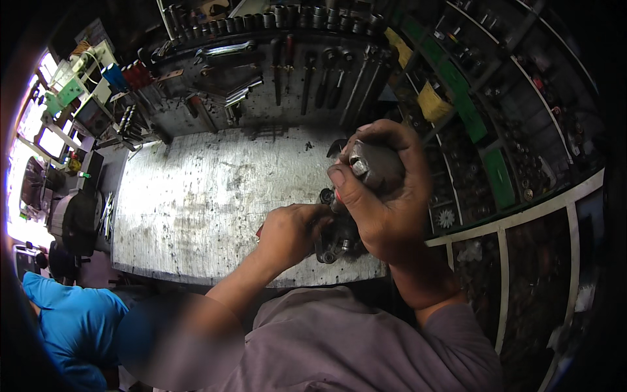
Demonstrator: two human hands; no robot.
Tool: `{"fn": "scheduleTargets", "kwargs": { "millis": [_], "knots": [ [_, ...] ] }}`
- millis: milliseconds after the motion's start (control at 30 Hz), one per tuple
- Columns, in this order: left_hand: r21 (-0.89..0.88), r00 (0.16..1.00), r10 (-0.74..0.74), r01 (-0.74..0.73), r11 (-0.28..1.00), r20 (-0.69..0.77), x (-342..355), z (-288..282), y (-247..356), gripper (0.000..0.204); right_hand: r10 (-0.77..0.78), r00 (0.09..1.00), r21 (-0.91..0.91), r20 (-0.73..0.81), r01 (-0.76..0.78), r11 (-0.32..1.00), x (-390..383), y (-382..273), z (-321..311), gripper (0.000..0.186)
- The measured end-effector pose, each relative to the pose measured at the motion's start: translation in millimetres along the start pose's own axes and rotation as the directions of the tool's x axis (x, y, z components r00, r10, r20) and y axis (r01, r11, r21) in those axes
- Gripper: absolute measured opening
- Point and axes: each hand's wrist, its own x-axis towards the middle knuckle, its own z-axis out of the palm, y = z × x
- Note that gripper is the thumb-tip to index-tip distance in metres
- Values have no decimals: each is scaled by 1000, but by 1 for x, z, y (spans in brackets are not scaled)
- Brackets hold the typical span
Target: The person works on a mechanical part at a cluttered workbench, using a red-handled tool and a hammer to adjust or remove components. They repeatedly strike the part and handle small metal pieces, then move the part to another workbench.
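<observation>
Raised over the right end of the bench, my right hand (398, 196) is closed round a thick dark grey metal piece (382, 171) with a shiny, worn end. A bit of red shows beside its thumb. Lower and to the left, my left hand (290, 235) is closed, its fingertips hidden against a dark metal assembly (344, 245) with round fittings. A small red edge (259, 232) pokes out at the left side of this hand; what the fingers hold cannot be made out. The assembly rests at the bench's near right, partly covered by both hands.
Under the hands is a scuffed metal-topped workbench (183, 196). Behind it stands a tool board (255, 78) with wrenches, pliers and a row of sockets (281, 16). Shelves of small parts (496, 130) line the right. A person in a blue shirt (72, 326) is at lower left.
</observation>
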Motion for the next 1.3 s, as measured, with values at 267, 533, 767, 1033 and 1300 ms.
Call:
{"fn": "scheduleTargets", "kwargs": {
  "millis": [267, 533, 767, 1033, 1300],
  "knots": [
    [-33, 987, 30, -36, 999, -159, -14, 26, -9, 26, -94, 981, 142, -170, 119, 983, -15, 15, 7, 51],
    [-124, 976, 41, -69, 990, -214, -19, 40, -17, 26, -241, 872, 700, 426, -149, 698, 29, 24, -19, 55],
    [-165, 989, 5, -30, 986, -151, -13, 30, -20, 31, -143, 963, 378, 228, 48, 925, 5, 21, -7, 66],
    [-442, 987, 142, -163, 882, -79, 9, -23, 20, 59, 325, 647, -699, 689, 476, 534, 66, -78, -63, 58],
    [-211, 979, 50, -92, 973, -196, 58, -31, 58, 64, 280, 623, -649, 730, 504, 570, 87, -72, -56, 66]
  ]
}}
